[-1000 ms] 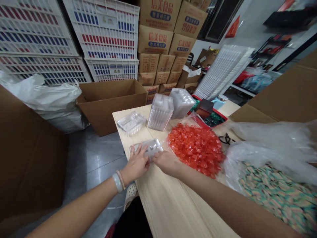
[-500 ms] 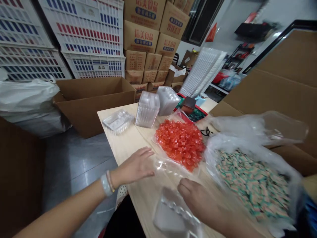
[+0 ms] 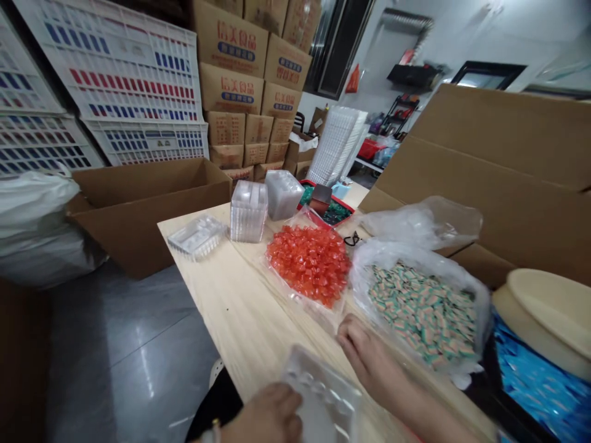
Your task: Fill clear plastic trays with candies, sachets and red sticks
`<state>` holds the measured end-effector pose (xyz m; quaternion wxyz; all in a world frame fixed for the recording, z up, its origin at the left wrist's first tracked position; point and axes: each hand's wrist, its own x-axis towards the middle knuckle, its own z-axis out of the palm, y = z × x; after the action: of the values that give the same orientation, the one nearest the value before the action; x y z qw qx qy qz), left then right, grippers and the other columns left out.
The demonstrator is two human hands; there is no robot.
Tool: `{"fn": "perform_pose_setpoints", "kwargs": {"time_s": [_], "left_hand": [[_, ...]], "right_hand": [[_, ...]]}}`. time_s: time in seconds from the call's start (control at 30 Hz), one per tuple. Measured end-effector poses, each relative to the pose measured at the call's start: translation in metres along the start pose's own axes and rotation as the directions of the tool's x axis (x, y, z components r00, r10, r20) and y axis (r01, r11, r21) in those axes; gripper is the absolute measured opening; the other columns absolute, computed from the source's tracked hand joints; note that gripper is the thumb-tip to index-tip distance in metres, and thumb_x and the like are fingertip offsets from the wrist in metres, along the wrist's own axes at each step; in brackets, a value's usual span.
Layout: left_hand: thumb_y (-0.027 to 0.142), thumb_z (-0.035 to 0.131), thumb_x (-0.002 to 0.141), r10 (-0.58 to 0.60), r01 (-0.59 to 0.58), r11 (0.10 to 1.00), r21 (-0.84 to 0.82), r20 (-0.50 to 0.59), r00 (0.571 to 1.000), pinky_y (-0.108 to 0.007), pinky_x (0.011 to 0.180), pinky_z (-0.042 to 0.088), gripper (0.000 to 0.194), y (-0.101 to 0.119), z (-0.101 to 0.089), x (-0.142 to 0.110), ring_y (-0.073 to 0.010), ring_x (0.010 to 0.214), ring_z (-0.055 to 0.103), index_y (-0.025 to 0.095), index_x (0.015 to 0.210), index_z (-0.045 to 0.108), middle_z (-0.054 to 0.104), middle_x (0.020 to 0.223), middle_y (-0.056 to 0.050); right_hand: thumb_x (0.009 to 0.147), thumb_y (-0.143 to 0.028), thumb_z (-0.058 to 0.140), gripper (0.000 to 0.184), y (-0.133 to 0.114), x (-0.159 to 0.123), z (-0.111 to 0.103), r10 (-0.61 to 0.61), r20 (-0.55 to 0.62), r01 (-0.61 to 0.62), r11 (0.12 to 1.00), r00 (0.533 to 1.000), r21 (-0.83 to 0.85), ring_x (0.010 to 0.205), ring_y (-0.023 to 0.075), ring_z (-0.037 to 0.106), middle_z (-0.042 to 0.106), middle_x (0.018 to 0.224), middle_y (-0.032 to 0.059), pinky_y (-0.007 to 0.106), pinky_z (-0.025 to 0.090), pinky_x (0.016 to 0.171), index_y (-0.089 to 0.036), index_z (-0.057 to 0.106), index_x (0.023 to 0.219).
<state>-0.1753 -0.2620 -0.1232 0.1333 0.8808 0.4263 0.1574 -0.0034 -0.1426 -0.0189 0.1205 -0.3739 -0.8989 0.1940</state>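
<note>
My left hand (image 3: 272,411) is low in the view, its fingers curled at the left side of a clear plastic tray (image 3: 318,394). The tray lies at the near edge of the table, partly cut off by the frame. My right hand (image 3: 362,344) is closed just beyond the tray, beside the near edge of a clear bag; what its fingers hold is hidden. On that bag lies a heap of orange-red wrapped pieces (image 3: 308,261). Right of it, an open clear bag holds many green-and-pink wrapped pieces (image 3: 425,307).
Stacked clear trays (image 3: 249,212) and a lower tray stack (image 3: 197,237) stand on the table (image 3: 221,286). Behind them is a red-rimmed tray (image 3: 339,213). An open carton (image 3: 152,203), crates (image 3: 133,67) and boxes (image 3: 231,86) fill the back. A cream basin (image 3: 549,307) sits right.
My left hand has drawn back from beside the orange-red heap down to the tray. My right hand stays closed near the same spot. The whole view has shifted toward the right.
</note>
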Motion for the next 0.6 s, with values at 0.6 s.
{"fn": "perform_pose_setpoints", "kwargs": {"time_s": [0.6], "left_hand": [[0.036,0.069,0.059,-0.253,0.262,0.962,-0.081,0.108,0.962,-0.035,0.091,0.034,0.024,-0.013,-0.039,0.019,-0.0247,0.109,0.040,0.022,0.078,0.064,0.046,0.115,-0.005]], "right_hand": [[0.081,-0.019,0.043,0.016,0.036,-0.043,0.077,-0.083,0.079,0.088,0.994,0.993,-0.062,0.078,0.0132,0.053,0.060,0.080,0.0036,0.022,0.037,0.071,-0.017,0.059,0.076]]}}
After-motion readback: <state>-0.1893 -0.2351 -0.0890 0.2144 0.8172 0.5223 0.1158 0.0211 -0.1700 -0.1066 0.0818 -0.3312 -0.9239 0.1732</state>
